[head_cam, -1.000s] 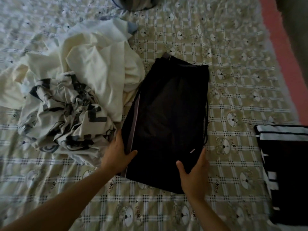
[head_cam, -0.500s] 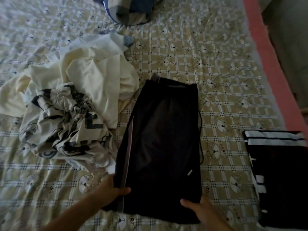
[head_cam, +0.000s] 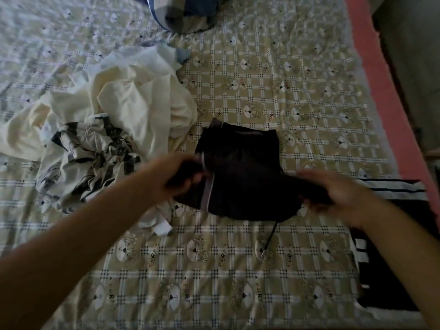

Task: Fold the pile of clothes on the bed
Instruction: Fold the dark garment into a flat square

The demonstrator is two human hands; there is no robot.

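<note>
A black garment with a grey side stripe (head_cam: 240, 177) lies mid-bed, its near half lifted and doubled back over the far half. My left hand (head_cam: 171, 175) grips its lifted left corner and my right hand (head_cam: 333, 191) grips the right corner; both hands are blurred. A black drawstring (head_cam: 267, 241) trails from under the garment toward me. To the left sits the unfolded pile: cream cloth (head_cam: 133, 103) on top of a crumpled black-and-white patterned piece (head_cam: 88, 160).
The bed has a checked sheet with bear prints (head_cam: 214, 282). A folded black item with white stripes (head_cam: 390, 234) lies at the right. A blue-and-grey bundle (head_cam: 188, 13) sits at the far edge. A pink border (head_cam: 381, 79) marks the bed's right side.
Both hands have taken hold of the black garment's near corners, lifted them and carried them away from me, so the garment went from flat and long to folded about in half.
</note>
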